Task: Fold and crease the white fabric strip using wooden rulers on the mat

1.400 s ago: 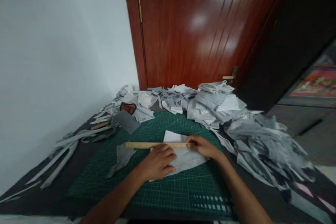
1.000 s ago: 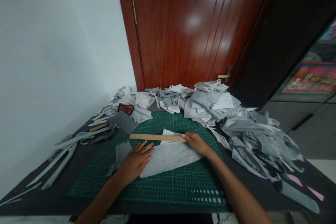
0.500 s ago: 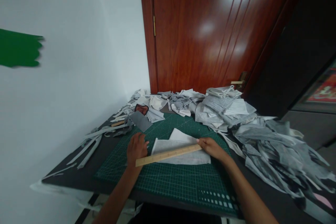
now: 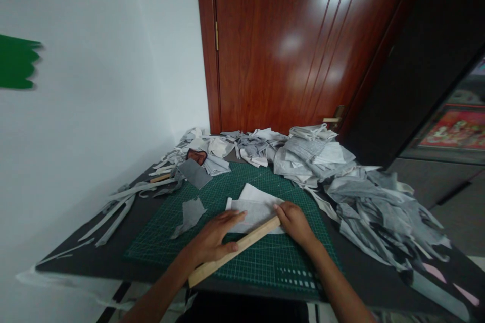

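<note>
In the head view, a green cutting mat (image 4: 257, 265) lies on the dark worktop (image 4: 94, 262). On its middle, a piece of grey cloth (image 4: 261, 209) lies flat, with a white piece (image 4: 250, 192) showing past the cloth's far edge. The person's right hand (image 4: 294, 219) has its grip closed on one end of a wooden ruler (image 4: 259, 233), beside the cloth's right side. The ruler slants across the mat, its other end passing the mat's front edge near the worktop's rim; whether that end is raised cannot be told. The left hand (image 4: 215, 236) has an open grip, fingers extended over the cloth's left part and thumb next to the ruler. Left of the cloth, a torn scrap (image 4: 191, 213) sits on the mat, with a band of grid between them. Gridded surface also runs between the ruler and the mat's front edge. Folded cloths (image 4: 314, 154) border the mat's far right corner, a loose heap (image 4: 373, 202) spreads beyond its right edge, and strips (image 4: 117, 222) lie off its left edge.
</note>
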Available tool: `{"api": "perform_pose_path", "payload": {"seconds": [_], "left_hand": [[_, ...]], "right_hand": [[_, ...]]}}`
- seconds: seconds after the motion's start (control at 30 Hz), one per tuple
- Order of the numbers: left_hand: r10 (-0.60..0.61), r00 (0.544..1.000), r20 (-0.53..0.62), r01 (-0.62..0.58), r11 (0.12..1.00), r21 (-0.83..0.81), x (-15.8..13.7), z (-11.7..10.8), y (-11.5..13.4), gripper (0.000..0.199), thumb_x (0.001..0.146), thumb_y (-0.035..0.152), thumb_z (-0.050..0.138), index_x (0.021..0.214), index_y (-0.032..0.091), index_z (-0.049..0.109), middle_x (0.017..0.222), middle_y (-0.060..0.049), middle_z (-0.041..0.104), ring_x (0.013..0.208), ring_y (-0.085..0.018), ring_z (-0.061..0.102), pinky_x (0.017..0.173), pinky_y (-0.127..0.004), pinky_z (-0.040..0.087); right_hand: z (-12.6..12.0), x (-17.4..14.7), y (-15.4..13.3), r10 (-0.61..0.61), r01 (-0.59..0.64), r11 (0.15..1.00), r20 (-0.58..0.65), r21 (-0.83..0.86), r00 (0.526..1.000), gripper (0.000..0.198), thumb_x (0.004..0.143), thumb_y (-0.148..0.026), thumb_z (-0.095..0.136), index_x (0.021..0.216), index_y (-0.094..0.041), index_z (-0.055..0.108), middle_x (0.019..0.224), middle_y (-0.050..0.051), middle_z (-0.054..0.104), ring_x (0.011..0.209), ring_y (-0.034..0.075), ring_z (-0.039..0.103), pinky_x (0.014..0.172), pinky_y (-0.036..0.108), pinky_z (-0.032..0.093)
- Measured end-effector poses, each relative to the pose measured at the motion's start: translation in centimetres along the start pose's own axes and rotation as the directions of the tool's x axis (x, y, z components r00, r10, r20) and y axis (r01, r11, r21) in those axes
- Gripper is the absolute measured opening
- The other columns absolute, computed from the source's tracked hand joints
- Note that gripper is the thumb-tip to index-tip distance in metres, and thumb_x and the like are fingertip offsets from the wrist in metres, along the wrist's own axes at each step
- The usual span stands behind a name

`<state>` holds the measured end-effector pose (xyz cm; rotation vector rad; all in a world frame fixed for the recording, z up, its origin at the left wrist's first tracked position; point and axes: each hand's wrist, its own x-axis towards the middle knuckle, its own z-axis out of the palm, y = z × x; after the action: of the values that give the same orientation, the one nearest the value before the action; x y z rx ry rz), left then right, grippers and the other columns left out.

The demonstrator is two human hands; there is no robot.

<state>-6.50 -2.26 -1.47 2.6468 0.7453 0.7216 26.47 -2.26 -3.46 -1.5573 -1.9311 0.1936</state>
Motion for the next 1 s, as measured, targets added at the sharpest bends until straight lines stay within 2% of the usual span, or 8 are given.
{"api": "perform_pose_path", "payload": {"seconds": [0.1,0.23,0.43,0.57,0.67,0.77,0.9,1.0], "left_hand": [[0.018,0.999,0.032,-0.016,0.999,-0.052,0.3,0.0,0.1,0.082,0.091,0.086,0.037,0.136,0.024,0.068,0.136,-0.012,0.069,0.131,-0.033,0.061,0.12,-0.049,0.039],[-0.143,0.985,-0.096,0.131,0.984,-0.118,-0.2,-0.7,-0.9,0.078,0.1,0.076,0.023,0.123,0.023,0.074,0.128,-0.012,0.073,0.124,-0.029,0.065,0.109,-0.043,0.049],[-0.301,0.936,-0.182,0.333,0.924,0.185,-0.2,-0.7,-0.8,0.034,0.09,0.051,0.067,0.107,0.023,0.076,0.114,-0.009,0.073,0.106,-0.028,0.068,0.096,-0.042,0.053],[-0.267,0.946,-0.181,0.313,0.897,0.312,-0.1,-0.3,-0.7,0.02,0.093,0.039,0.068,0.102,0.024,0.075,0.11,-0.006,0.072,0.104,-0.027,0.066,0.094,-0.042,0.051],[-0.252,0.957,-0.145,0.286,0.903,0.321,0.0,-0.5,-1.1,0.017,0.097,0.034,0.061,0.1,0.026,0.075,0.106,-0.004,0.072,0.102,-0.026,0.065,0.09,-0.041,0.049],[-0.287,0.95,-0.125,0.312,0.895,0.318,0.1,-0.8,-1.2,0.015,0.095,0.033,0.062,0.097,0.026,0.075,0.104,-0.003,0.073,0.102,-0.026,0.064,0.089,-0.04,0.048],[-0.317,0.94,-0.127,0.341,0.88,0.33,0.0,-1.1,-0.5,0.012,0.095,0.031,0.063,0.093,0.025,0.073,0.099,-0.002,0.073,0.098,-0.025,0.063,0.089,-0.04,0.047],[-0.273,0.953,-0.128,0.301,0.887,0.351,-0.7,-1.0,0.3,0.012,0.096,0.031,0.062,0.091,0.025,0.072,0.097,-0.002,0.072,0.095,-0.024,0.062,0.087,-0.039,0.048]], "right_hand": [[-0.7,0.0,1.4,0.11,-0.113,0.993,-0.075,-0.028,0.991,0.071,0.107,-0.065,0.01,0.07,-0.024,0.055,0.073,0.008,0.068,0.071,0.021,0.064,0.07,0.03,0.044],[-1.8,-0.2,2.8,0.27,-0.288,0.952,-0.154,-0.106,0.95,0.074,0.107,-0.063,0.01,0.069,-0.023,0.059,0.074,0.013,0.072,0.07,0.023,0.068,0.066,0.031,0.043],[-1.9,-0.5,1.7,0.389,-0.428,0.87,-0.194,-0.243,0.901,0.064,0.109,-0.055,0.028,0.079,-0.017,0.071,0.079,0.018,0.075,0.075,0.026,0.07,0.07,0.035,0.044],[-2.5,-0.7,0.3,0.292,-0.333,0.892,-0.173,-0.305,0.941,0.057,0.103,-0.063,0.043,0.092,-0.015,0.073,0.098,0.02,0.073,0.102,0.033,0.065,0.092,0.043,0.043],[-3.1,-0.9,-0.4,0.11,-0.114,0.95,-0.03,-0.29,0.993,0.05,0.095,-0.066,0.06,0.11,-0.02,0.074,0.117,0.015,0.069,0.115,0.032,0.058,0.102,0.044,0.039],[-3.4,-1.2,-0.9,-0.048,0.073,0.972,0.112,-0.225,0.993,0.047,0.091,-0.062,0.07,0.122,-0.026,0.072,0.123,0.008,0.067,0.114,0.027,0.057,0.101,0.037,0.041],[-2.6,-2.8,-2.0,-0.059,0.08,0.974,0.107,-0.211,0.993,0.04,0.098,-0.056,0.063,0.12,-0.024,0.072,0.119,0.012,0.066,0.109,0.028,0.058,0.097,0.041,0.043],[-2.0,-5.2,-2.1,-0.048,0.055,0.965,0.033,-0.255,0.998,0.039,0.102,-0.052,0.057,0.129,-0.026,0.069,0.134,0.014,0.064,0.124,0.032,0.056,0.108,0.049,0.038]]}}
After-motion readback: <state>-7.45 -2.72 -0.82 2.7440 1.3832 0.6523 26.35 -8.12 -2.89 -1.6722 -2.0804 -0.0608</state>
